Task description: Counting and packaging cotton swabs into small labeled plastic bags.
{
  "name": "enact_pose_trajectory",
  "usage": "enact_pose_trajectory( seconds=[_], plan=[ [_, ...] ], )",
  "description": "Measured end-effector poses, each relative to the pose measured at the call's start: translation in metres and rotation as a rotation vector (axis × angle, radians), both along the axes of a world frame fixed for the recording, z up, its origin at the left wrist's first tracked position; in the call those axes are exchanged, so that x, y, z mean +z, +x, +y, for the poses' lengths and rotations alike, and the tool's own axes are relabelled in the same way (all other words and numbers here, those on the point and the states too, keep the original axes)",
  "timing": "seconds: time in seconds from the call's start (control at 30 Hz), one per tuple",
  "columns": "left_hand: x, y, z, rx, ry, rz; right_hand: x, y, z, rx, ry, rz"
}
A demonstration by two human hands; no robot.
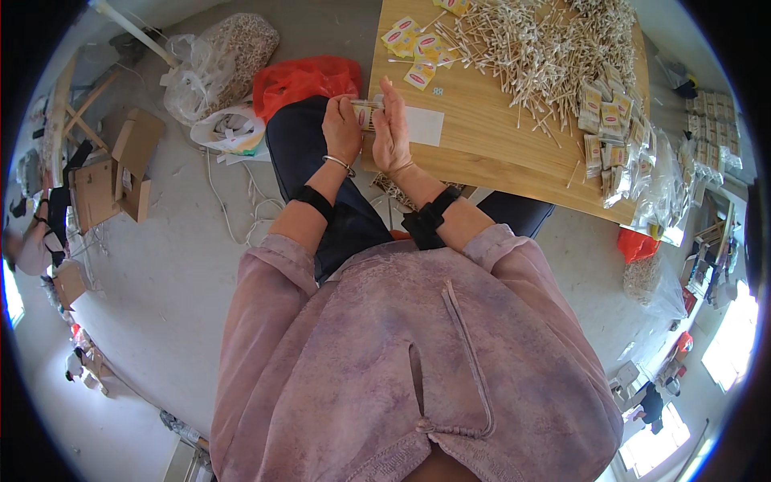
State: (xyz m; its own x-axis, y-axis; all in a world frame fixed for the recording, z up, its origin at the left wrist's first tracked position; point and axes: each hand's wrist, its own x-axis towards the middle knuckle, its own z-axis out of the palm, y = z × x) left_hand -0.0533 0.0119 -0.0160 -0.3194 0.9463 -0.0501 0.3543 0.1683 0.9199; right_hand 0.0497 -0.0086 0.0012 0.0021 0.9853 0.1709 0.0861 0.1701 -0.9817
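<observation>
At the near left edge of the wooden table [482,143], my left hand [343,131] is closed around a small clear packet of cotton swabs [365,117] with a printed label. Its fingers hold the packet from the left. My right hand [390,135] stands on the packet's other side, fingers stretched out and palm turned toward it; whether the palm presses on it is hard to tell. Under and beside the right hand lies a white sheet of paper [426,126]. Farther along the table are yellow printed cards [420,75] and a large heap of loose cotton swabs [534,52].
Several filled swab packets [610,114] and clear plastic bags [662,177] crowd the table's right side. On the floor at left are a red bag [309,78], a bulging bag of swabs [241,44], a white bag [227,128] and open cardboard boxes [132,157]. Other people are in the background.
</observation>
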Motion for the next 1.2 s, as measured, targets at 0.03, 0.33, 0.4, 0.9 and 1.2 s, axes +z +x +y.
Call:
enact_pose_trajectory(
  seconds=[0.03,0.33,0.4,0.9,1.2],
  plan=[
    [-0.001,0.001,0.000,-0.001,0.014,0.022,0.001,-0.001,0.001,0.023,-0.006,0.008],
    [-0.013,-0.006,0.008,-0.132,0.015,0.035,-0.002,0.000,0.009,0.096,0.061,-0.161],
    [-0.011,-0.010,0.009,-0.120,0.018,0.123,-0.005,0.017,0.010,0.008,0.156,-0.335],
    [0.020,0.077,-0.004,-0.707,0.411,0.437,-0.008,0.183,0.013,-0.697,-0.084,-0.917],
    [0.021,0.081,-0.015,-0.734,0.428,0.474,-0.007,0.151,-0.017,-0.543,0.077,-0.867]
  ],
)
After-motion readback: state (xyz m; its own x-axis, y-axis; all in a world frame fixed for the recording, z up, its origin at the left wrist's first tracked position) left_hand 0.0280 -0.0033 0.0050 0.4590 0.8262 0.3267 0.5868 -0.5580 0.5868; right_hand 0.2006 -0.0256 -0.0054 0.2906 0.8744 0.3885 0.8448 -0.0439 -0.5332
